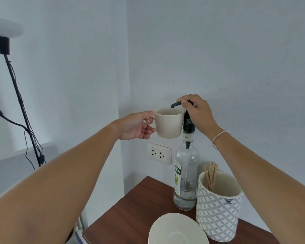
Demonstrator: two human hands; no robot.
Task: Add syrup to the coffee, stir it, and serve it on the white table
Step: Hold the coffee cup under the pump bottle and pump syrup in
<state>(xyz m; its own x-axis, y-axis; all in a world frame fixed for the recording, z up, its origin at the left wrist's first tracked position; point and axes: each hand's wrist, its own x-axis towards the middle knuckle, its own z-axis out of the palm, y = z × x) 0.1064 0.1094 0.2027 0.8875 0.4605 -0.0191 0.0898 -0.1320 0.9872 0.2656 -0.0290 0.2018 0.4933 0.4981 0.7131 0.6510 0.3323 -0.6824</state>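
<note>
Cream cup (lifted) under spout

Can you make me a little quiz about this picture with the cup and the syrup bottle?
1. True or false: the cup stands on the saucer.
2. Which hand presses the pump on the syrup bottle? A left hand B right hand
3. What sticks out of the patterned jar?

Key: 1 false, it is held up under the spout. 2 B. 3 Wooden stir sticks.
</note>
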